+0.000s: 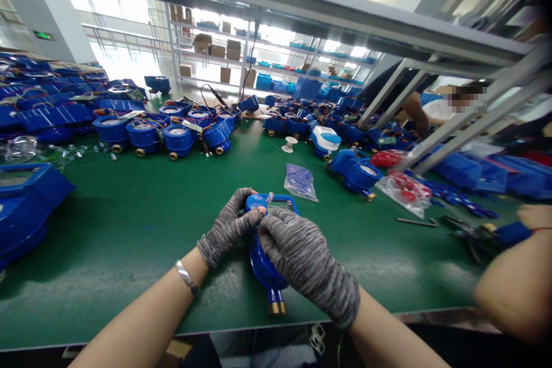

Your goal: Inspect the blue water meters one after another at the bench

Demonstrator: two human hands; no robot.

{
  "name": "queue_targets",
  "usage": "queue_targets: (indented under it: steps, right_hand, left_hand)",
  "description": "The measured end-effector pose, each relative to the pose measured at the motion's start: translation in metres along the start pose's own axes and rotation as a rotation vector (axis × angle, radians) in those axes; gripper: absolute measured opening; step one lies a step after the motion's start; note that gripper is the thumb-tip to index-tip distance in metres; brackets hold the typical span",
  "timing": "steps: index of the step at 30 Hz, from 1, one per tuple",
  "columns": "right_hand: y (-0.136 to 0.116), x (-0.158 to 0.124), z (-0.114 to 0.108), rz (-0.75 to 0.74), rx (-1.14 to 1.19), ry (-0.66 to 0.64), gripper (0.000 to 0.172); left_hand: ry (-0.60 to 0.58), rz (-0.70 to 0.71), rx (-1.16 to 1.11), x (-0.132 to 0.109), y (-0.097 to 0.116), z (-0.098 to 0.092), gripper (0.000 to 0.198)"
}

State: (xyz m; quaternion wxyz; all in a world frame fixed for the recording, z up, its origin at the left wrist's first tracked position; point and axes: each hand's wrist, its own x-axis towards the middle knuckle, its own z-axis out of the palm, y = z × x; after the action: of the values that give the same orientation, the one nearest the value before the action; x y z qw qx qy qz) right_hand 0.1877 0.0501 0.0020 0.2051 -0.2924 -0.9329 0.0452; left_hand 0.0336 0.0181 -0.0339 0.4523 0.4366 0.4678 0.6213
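At lower centre of the frame, the blue meter [262,264] was gripped by the left hand [230,224]; the right hand [304,250] was curled over it, its grip hidden. Steady bracing against the bench [142,227] was called for.

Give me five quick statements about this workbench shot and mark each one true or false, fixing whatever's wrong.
1. The left hand and right hand both wear grey knit gloves. True.
2. The silver bracelet is on the right wrist. False: the bracelet is on the left wrist.
3. Both hands are at a blue meter over the green table. True.
4. The meter's brass end points away from the person. False: it points toward the person and the table's near edge.
5. The bent metal rod lies left of the hands. False: the rod lies to their right.
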Motion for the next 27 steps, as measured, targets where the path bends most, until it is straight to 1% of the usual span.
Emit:
queue_targets:
  steps: [3,5,7,9,12,17,18,20,21,22,24,25,26,27]
  right_hand:
    - [0.002,0.002,-0.002,-0.054,-0.011,-0.017,0.022]
    - [0.004,0.000,-0.005,-0.133,0.009,-0.023,0.021]
    - [0.007,-0.004,-0.008,-0.208,0.023,-0.016,0.019]
    - [0.008,-0.011,-0.009,-0.235,0.015,0.001,0.017]
    - [0.007,-0.021,-0.006,-0.200,-0.020,0.009,0.019]
    - [-0.005,-0.022,-0.005,-0.121,-0.029,-0.027,0.019]
    - [-0.005,-0.022,-0.007,-0.122,0.011,-0.015,0.019]
    - [0.000,-0.022,-0.010,-0.123,0.192,0.044,0.020]
    - [0.008,-0.024,-0.011,-0.090,0.313,0.099,0.021]
    - [0.019,-0.026,-0.011,-0.023,0.427,0.172,0.023]
    - [0.051,-0.029,-0.004,0.190,0.550,0.337,0.026]
    - [0.069,-0.030,0.003,0.316,0.541,0.405,0.026]
    - [0.087,-0.029,0.011,0.413,0.491,0.428,0.025]
    - [0.103,-0.028,0.022,0.483,0.419,0.386,0.023]
  left_hand:
    - [-0.002,-0.002,-0.003,-0.001,0.001,0.000,0.038]
    - [-0.009,-0.010,-0.006,-0.002,0.003,0.001,0.038]
    - [-0.011,-0.027,-0.007,-0.003,0.005,0.002,0.038]
    - [0.011,-0.041,-0.006,-0.004,0.006,0.003,0.038]
    - [0.049,-0.026,0.007,-0.004,0.003,0.005,0.041]
    - [0.046,-0.022,-0.021,-0.003,-0.005,0.006,0.046]
    - [0.039,-0.031,-0.039,-0.002,-0.005,0.005,0.047]
    - [0.033,-0.038,-0.055,0.000,-0.005,0.001,0.048]
    - [0.034,-0.040,-0.053,0.002,-0.004,-0.002,0.048]
    - [0.035,-0.043,-0.049,0.003,-0.003,-0.005,0.048]
    - [0.013,-0.084,-0.086,0.007,0.000,-0.013,0.050]
    - [-0.018,-0.136,-0.134,0.009,0.002,-0.017,0.052]
    - [-0.055,-0.201,-0.191,0.010,0.004,-0.020,0.055]
    - [-0.083,-0.261,-0.243,0.012,0.007,-0.024,0.057]
